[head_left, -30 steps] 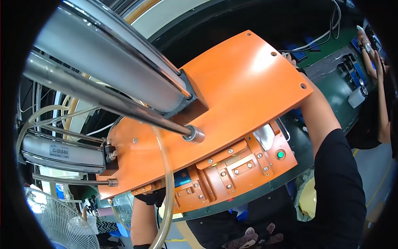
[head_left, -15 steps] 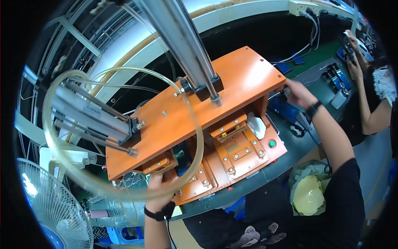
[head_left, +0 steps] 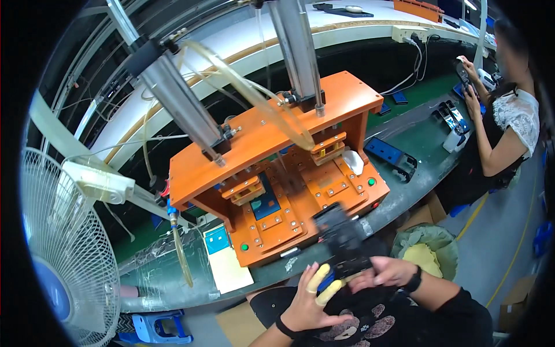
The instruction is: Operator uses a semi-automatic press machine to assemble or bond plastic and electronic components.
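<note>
The black part [head_left: 340, 234] is in front of me, raised at the near edge of the surface [head_left: 430, 165], just before the orange press [head_left: 260, 136]; it is blurred, so I cannot make out its details. My right hand [head_left: 386, 273] has its fingers clamped on the near end of it. My left hand [head_left: 312, 298] is right beside that end, its fingers spread apart and the thumb stretched away from them; two wear yellow finger cots [head_left: 325, 295], and a bit of blue shows between these. I cannot tell whether they press on anything.

In the press's left bay lies a dark blue panel [head_left: 266, 203]; a crumpled white piece [head_left: 352, 163] sits at its right end, near a green button [head_left: 371, 181]. Two metal cylinders stand on the top plate, with a clear hose looping across.

Left of the press base, a pale yellow sheet [head_left: 234, 273] carries a bright blue piece [head_left: 217, 239]. To the right, a blue-and-black frame [head_left: 386, 152] lies on the surface. Below the edge is a lined bin [head_left: 446, 238] with yellow material inside. Further out, a fan [head_left: 69, 248] stands to my left, and to my right a co-worker [head_left: 503, 136] holds a dark object.
</note>
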Motion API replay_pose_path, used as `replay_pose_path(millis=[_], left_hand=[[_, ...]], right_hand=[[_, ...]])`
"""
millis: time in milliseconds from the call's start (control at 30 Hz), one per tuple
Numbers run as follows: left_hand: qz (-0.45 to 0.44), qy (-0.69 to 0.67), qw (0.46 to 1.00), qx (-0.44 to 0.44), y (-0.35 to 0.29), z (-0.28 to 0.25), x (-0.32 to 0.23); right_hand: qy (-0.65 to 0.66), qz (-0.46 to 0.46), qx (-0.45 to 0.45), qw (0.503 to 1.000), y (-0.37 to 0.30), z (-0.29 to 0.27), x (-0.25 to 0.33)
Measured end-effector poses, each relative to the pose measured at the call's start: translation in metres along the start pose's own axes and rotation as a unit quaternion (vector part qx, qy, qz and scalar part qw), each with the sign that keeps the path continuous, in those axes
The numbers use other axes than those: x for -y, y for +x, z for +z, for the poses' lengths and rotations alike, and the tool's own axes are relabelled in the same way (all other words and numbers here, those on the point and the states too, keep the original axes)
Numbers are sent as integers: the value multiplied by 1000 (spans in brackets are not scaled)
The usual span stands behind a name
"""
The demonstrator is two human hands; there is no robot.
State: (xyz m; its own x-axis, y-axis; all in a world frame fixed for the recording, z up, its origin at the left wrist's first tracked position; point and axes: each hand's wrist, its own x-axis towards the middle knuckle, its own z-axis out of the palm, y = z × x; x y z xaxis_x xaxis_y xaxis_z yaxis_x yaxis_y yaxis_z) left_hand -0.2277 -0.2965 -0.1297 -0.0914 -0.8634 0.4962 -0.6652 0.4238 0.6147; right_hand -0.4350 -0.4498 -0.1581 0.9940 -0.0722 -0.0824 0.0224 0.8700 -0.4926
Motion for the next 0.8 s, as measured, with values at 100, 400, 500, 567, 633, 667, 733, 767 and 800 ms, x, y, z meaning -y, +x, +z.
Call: replay_pose_path(millis=[100, 400, 500, 567, 633, 667, 733, 767, 800], left_hand=[[-5, 74, 996, 44, 12, -23, 6], [-52, 92, 994, -16, 51, -100, 74], [-75, 133, 988, 3, 67, -120, 93], [-108, 144, 982, 47, 74, -125, 101], [-79, 165, 981, 68, 77, -123, 107], [-51, 186, 977, 89, 77, -122, 109], [-53, 202, 973, 95, 80, -119, 108], [-70, 218, 967, 107, 81, -120, 104], [-87, 234, 961, 120, 81, -120, 101]], right_hand=[[8, 27, 71, 997, 53, -12, -19], [-28, -11, 22, 999, 134, 10, 6], [-79, -2, -32, 996, 119, -7, -4], [-112, -5, -73, 991, 106, -14, -12], [-126, -6, -104, 987, 93, -25, -20], [-126, -5, -105, 986, 88, -28, -24], [-144, -5, -141, 979, 79, -33, -29], [-132, -6, -150, 980, 77, -34, -31], [-131, -5, -151, 980, 76, -33, -32]])
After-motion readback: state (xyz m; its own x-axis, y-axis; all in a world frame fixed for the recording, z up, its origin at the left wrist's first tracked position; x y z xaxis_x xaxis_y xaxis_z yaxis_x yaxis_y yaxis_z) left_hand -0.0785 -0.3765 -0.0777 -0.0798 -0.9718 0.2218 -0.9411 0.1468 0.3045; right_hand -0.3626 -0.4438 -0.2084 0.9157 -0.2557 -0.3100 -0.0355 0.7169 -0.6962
